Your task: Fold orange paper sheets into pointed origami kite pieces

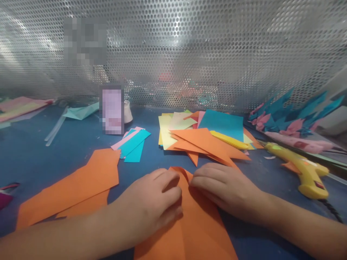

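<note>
An orange sheet of paper [187,224] lies in front of me, with a crease down its middle and its far end curled up. My left hand [159,202] has its fingers bent around the left side of that far end. From the other side, my right hand [222,184] presses its fingers together on the right edge; both thumbs are hidden. Just beyond my hands, several folded orange paper pieces [200,142] rest on a stack of coloured sheets. More orange paper [81,180] lies to the left, partly behind my left forearm.
A yellow glue gun [306,169] with a black cord lies at the right. Behind it are blue and pink folded paper shapes [295,112]. Blue and pink strips [132,144], a blurred-out phone-like rectangle [111,110] and a white spool-like object [128,112] stand or lie further back. A perforated metal panel [176,54] closes the back.
</note>
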